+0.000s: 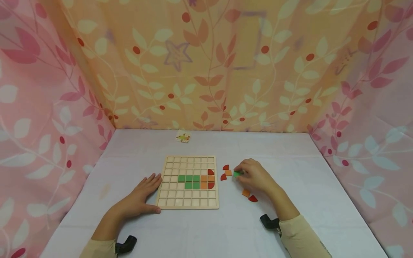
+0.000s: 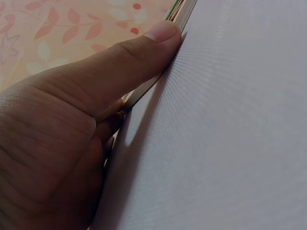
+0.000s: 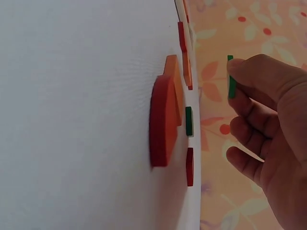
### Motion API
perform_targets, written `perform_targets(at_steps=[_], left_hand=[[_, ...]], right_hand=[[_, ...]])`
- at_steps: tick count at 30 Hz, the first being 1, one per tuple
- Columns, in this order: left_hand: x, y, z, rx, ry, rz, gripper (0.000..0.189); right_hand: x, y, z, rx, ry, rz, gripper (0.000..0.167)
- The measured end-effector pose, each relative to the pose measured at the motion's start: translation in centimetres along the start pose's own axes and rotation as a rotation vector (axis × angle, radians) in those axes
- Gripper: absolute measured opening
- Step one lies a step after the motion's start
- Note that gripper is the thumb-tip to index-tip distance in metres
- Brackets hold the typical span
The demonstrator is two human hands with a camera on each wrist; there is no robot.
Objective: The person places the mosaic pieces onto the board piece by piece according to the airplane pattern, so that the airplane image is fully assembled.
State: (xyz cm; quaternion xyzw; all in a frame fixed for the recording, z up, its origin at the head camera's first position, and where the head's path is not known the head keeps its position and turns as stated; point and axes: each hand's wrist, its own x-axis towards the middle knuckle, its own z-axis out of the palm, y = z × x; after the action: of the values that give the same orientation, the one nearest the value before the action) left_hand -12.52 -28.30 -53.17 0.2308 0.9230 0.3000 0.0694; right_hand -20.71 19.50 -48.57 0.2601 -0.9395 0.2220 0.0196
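Note:
My right hand [image 1: 255, 175] pinches a thin green square tile [image 3: 231, 79] between thumb and finger, raised above the table. Below it, another green tile [image 3: 189, 120] lies on the tabletop in the right wrist view. My left hand [image 1: 138, 196] rests at the left edge of a wooden grid board [image 1: 187, 201], fingers extended and thumb by the near corner. On the board, green squares [image 1: 192, 182] adjoin orange squares [image 1: 204, 182], with red quarter-round tiles [image 1: 211, 186] at the right end.
Between board and right hand lie an orange square [image 1: 228, 172] and red quarter-round pieces [image 1: 223, 177]. Nearer me are another orange square [image 1: 246, 192] and red piece [image 1: 253, 198]. A small picture card [image 1: 183, 136] lies at the back. Patterned curtains [image 1: 206, 71] enclose the table.

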Motion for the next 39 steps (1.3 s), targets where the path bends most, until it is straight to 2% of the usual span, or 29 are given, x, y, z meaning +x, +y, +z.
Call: perform_targets(at_steps=[5,8,13,17,23,34,39], left_hand=[[-0.3,-0.2,0.1,0.016,0.015,0.005,0.121],[-0.2,-0.1,0.1,0.008,0.009,0.000,0.121],[-0.1,0.0,0.1,-0.008,-0.003,-0.011,0.121],[-0.1,0.0,0.2,0.002,0.013,0.014,0.121],[0.1,-0.2,0.3,0.029,0.035,0.043,0.120],[0.1,-0.2,0.0,0.015,-0.004,0.004,0.122],[0.2,-0.1,-0.1,0.013,-0.004,0.005,0.122]], right_hand=[[0.4,-0.8,-0.4,0.050,0.016,-0.026,0.021],[0.8,-1.6,-0.7,0.045,0.027,-0.028,0.020],[1.4,-2.8,-1.0,0.044,0.034,-0.079,0.022],[2.0,-3.8,-0.9,0.043,0.039,-0.108,0.021],[2.9,-5.4,-0.5,0.045,0.032,-0.105,0.022],[4.8,-8.2,0.7,0.048,0.039,-0.220,0.023],[5.6,-9.5,1.3,0.038,0.022,-0.204,0.024]])
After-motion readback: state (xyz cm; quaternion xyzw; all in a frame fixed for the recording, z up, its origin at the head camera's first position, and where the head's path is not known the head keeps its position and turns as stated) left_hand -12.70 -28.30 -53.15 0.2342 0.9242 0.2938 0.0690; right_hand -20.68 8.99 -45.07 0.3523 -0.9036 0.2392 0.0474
